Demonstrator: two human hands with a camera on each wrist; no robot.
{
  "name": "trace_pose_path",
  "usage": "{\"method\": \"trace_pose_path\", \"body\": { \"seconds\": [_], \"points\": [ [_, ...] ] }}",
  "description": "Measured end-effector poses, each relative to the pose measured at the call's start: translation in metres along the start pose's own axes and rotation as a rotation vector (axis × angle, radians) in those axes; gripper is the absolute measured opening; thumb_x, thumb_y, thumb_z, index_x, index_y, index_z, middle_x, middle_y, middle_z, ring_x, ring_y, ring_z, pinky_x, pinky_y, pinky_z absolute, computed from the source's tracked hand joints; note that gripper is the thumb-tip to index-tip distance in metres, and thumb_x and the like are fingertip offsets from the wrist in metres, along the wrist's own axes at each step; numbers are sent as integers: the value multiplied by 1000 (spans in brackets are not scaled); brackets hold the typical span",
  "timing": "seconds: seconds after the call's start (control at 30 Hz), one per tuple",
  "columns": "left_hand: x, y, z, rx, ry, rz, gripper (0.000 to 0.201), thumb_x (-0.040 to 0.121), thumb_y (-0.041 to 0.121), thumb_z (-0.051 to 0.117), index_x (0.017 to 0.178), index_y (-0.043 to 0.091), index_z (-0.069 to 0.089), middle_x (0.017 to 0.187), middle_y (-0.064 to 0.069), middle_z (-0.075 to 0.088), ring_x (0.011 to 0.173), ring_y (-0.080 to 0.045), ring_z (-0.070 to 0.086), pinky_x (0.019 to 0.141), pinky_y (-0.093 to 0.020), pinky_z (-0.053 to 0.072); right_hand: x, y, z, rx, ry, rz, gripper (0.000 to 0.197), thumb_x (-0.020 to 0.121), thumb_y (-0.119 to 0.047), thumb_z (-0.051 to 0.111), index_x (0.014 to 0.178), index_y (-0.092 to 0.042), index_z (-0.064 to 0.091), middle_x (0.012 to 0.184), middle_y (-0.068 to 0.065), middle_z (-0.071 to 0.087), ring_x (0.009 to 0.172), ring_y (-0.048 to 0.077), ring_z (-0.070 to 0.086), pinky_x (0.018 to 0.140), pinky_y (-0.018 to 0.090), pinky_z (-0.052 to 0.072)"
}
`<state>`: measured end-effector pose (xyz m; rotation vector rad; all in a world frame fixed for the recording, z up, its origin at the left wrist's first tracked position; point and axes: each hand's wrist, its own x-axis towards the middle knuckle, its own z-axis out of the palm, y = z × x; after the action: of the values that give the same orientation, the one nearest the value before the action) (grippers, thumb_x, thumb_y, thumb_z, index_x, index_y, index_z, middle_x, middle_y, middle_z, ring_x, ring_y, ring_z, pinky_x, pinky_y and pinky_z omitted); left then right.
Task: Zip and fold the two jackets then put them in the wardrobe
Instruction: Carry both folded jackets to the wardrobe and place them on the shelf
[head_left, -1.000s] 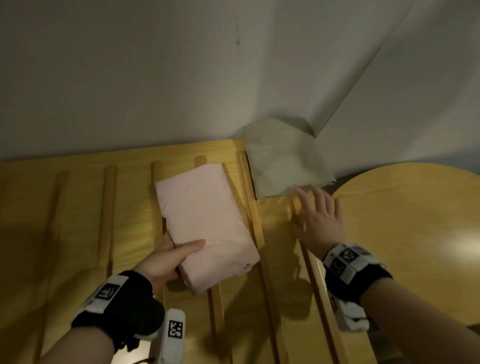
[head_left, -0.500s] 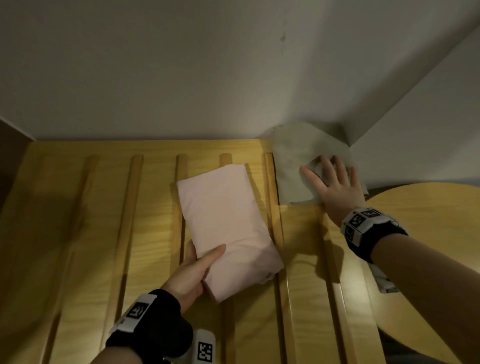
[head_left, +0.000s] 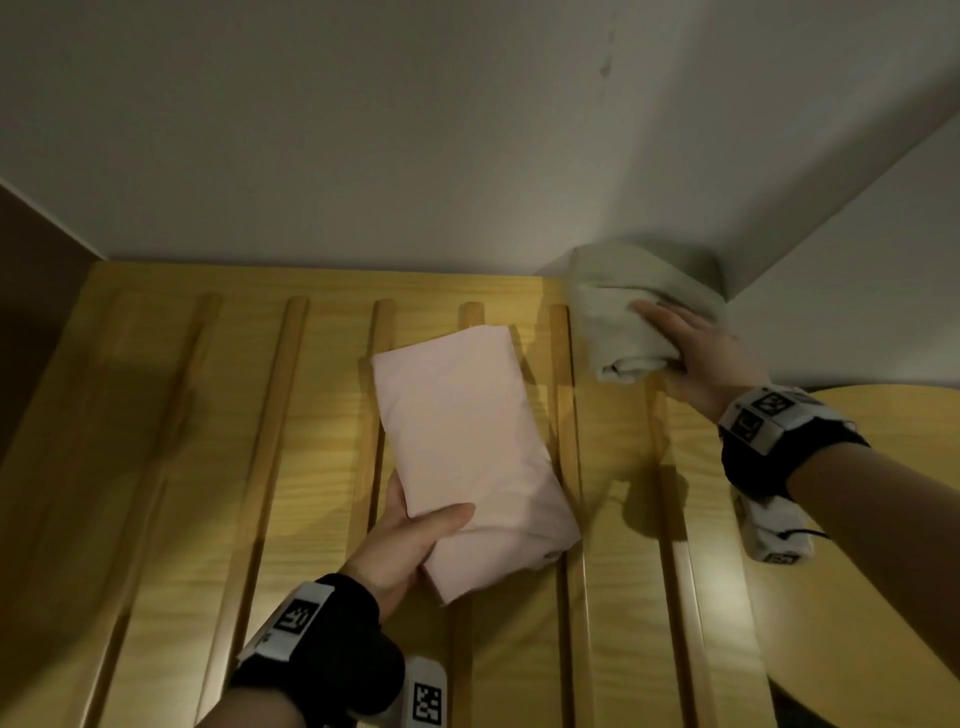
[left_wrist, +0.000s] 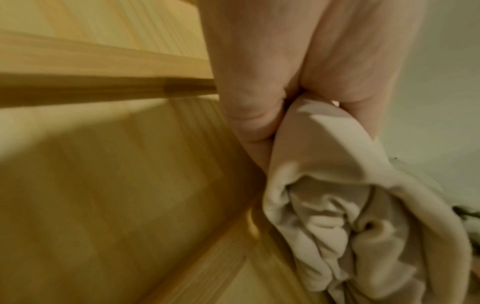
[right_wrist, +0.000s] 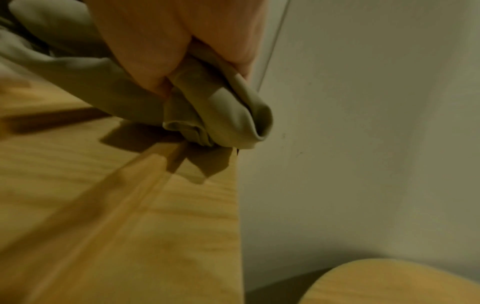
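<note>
A folded pink jacket (head_left: 462, 447) lies on the slatted wooden shelf (head_left: 218, 467), near its middle. My left hand (head_left: 415, 535) grips its near corner, thumb on top and fingers beneath; the left wrist view shows the bunched pink cloth (left_wrist: 345, 222) pinched in that hand (left_wrist: 293, 107). A folded grey-green jacket (head_left: 623, 322) sits in the far right corner against the wall. My right hand (head_left: 691, 358) holds its near right edge, and in the right wrist view the hand (right_wrist: 192, 59) clutches the grey-green fabric (right_wrist: 221, 119).
White walls (head_left: 415, 130) close the shelf at the back and right. Raised wooden slats (head_left: 291, 415) run front to back. A round wooden tabletop (head_left: 883, 571) sits lower at the right. The left part of the shelf holds nothing.
My right hand reached forward from the bare shelf onto the grey-green jacket and took hold of its edge, bunching it toward the corner. The left hand kept its hold on the pink jacket.
</note>
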<state>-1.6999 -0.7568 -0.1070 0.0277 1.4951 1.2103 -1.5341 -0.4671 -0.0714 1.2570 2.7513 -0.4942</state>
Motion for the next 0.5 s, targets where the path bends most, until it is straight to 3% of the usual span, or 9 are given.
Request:
{"method": "trace_pose_path", "body": {
  "seconds": [0.1, 0.23, 0.37, 0.43, 0.5],
  "points": [
    [-1, 1, 0, -3, -4, -6, 88, 56, 20, 79, 130, 35, 34, 119, 5, 61, 108, -13, 58, 79, -27, 48, -9, -1, -5, 140, 169, 13, 66, 85, -10, 62, 141, -34, 36, 144, 4, 45, 117, 38, 52, 89, 41, 45],
    [-2, 2, 0, -3, -2, -11, 85, 56, 19, 82, 123, 43, 36, 116, 8, 62, 105, -13, 58, 75, -29, 47, -27, -3, -7, 317, 304, -1, 67, 80, -5, 66, 139, -28, 41, 136, 7, 52, 117, 34, 53, 92, 36, 42],
    [-2, 1, 0, 5, 8, 9, 79, 66, 16, 82, 125, 44, 38, 118, 9, 63, 107, -13, 58, 79, -30, 49, -51, -21, -7, 462, 367, -62, 69, 78, -6, 68, 138, -27, 41, 135, 3, 52, 119, 24, 51, 93, 30, 40],
    [-2, 0, 1, -3, 13, 15, 74, 71, 15, 77, 126, 44, 37, 119, 9, 62, 107, -13, 58, 80, -29, 48, -65, -38, -6, 495, 370, -87, 66, 80, -10, 63, 137, -35, 41, 139, -1, 50, 120, 16, 50, 94, 27, 41],
    [-2, 0, 2, -15, 10, 18, 71, 73, 14, 75, 127, 42, 38, 118, 9, 63, 107, -14, 59, 80, -30, 49, -76, -58, -2, 496, 374, -142, 68, 79, -8, 58, 135, -41, 38, 141, -8, 44, 120, 2, 43, 96, 19, 37]
  ]
}}
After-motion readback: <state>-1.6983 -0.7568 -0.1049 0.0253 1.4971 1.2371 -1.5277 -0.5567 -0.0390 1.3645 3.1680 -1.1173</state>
